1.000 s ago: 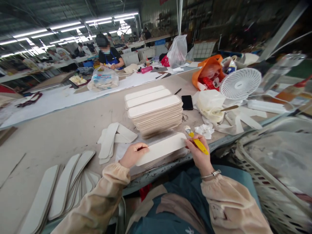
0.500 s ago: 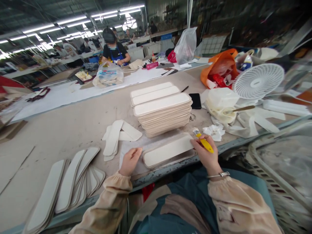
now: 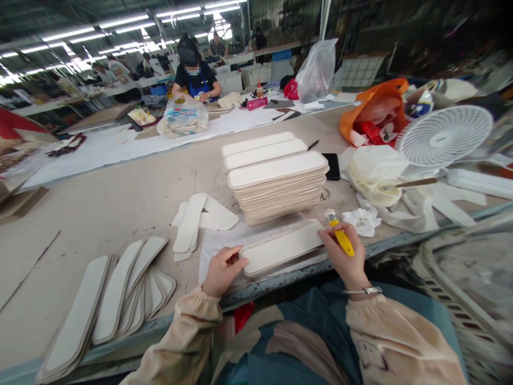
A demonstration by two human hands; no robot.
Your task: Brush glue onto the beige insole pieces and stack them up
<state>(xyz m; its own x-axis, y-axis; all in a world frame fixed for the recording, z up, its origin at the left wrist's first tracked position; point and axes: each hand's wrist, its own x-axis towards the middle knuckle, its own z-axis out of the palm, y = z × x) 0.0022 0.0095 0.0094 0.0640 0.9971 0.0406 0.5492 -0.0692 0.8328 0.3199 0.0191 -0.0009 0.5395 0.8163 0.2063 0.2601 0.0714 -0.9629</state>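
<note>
A long white panel with rounded corners [image 3: 282, 250] lies near the table's front edge, on top of one or more like it. My left hand [image 3: 224, 269] pinches its left end between thumb and fingers. At the right end, the fingertips of my right hand [image 3: 345, 254] touch the panel. That same hand holds a small brush with a yellow handle [image 3: 344, 243], its pale bristles pointing up and away. Just behind the panel rises a tall stack of similar panels [image 3: 278, 187]. Several more panels lie crossed [image 3: 190, 222] left of my left hand.
Fanned panels [image 3: 116, 294] lie at the left front. A black phone [image 3: 332, 167], crumpled white tissue [image 3: 363, 220], a tub with a stick [image 3: 377, 171], a white fan [image 3: 444, 137] and an orange bag [image 3: 352, 120] are on the right. A co-worker [image 3: 196, 75] sits across the table.
My left hand has moved right and closed on the panel's left end; before, it was just beside it. My right hand keeps the brush. The view has shifted slightly.
</note>
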